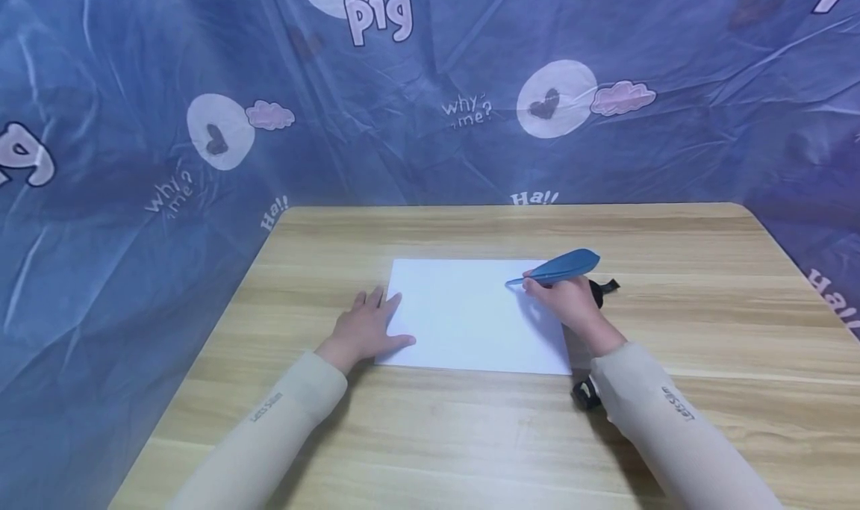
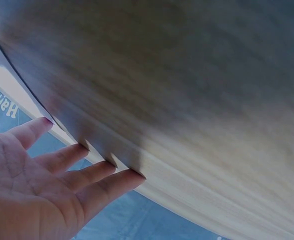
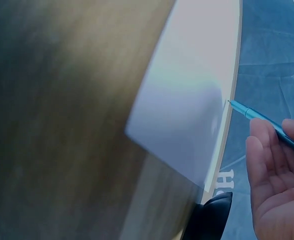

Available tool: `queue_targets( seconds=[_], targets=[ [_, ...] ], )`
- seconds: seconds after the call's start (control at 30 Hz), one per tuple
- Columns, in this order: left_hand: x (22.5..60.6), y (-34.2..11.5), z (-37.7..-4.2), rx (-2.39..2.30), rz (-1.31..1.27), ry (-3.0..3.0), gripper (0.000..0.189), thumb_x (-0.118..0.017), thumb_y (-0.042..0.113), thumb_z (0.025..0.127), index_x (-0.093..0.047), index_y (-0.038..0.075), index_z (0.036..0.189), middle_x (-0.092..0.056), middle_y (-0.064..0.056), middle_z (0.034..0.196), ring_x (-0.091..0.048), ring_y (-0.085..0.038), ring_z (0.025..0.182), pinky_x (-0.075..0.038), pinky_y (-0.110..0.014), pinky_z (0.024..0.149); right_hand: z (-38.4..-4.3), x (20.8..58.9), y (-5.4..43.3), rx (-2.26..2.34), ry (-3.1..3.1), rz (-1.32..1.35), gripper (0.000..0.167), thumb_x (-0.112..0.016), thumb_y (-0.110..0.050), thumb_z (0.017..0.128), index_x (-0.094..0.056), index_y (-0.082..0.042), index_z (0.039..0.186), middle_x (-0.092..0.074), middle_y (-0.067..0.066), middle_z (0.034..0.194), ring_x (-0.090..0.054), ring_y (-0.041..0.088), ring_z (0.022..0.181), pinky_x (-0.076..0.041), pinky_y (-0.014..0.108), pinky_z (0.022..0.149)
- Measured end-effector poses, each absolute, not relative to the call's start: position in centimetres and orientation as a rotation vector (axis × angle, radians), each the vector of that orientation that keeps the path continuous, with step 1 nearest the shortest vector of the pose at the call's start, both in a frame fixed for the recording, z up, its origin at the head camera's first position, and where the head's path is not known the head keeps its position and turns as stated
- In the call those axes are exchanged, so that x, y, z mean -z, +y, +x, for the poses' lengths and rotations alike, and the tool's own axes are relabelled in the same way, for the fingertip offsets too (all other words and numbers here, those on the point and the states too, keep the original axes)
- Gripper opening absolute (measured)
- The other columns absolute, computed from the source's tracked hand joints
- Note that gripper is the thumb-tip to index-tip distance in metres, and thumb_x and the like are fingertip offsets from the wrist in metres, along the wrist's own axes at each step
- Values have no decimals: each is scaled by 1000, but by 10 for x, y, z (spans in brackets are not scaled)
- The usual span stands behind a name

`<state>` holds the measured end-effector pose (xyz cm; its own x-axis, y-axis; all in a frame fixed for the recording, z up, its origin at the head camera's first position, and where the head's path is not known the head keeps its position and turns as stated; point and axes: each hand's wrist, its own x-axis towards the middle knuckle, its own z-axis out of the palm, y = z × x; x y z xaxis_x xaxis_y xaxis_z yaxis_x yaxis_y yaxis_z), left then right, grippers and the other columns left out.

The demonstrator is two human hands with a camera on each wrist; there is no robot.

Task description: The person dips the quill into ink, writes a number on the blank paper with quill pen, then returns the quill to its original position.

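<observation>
A white sheet of paper lies on the wooden table. My left hand rests with fingers spread at the sheet's left edge, thumb and forefinger reaching onto it; the left wrist view shows its straight fingers against the tabletop. My right hand pinches a blue feather-shaped pen over the sheet's right part. Its tip meets the paper near the upper right, and the wide feather end points up to the right. In the right wrist view the pen's slim barrel runs between thumb and fingers.
Black straps show beside and under my right wrist, close to the sheet's lower right corner. The wood-grain table extends around the paper. Behind and at both sides hangs a blue printed cloth.
</observation>
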<state>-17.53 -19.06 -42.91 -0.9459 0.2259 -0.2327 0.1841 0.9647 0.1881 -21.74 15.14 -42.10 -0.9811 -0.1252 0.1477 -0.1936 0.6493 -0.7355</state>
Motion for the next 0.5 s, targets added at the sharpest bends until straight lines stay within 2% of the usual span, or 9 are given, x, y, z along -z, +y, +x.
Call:
queue_targets(
  seconds=[0.5],
  targets=[
    [427, -191, -177, -227, 319, 2868, 91, -52, 70, 82, -28, 18, 151, -18, -21, 154, -15, -50, 137, -29, -65, 99, -218, 421, 149, -1278, -2772, 256, 23, -68, -16, 88, -72, -3, 107, -70, 14, 99, -64, 30, 95, -46, 46, 90]
  ],
)
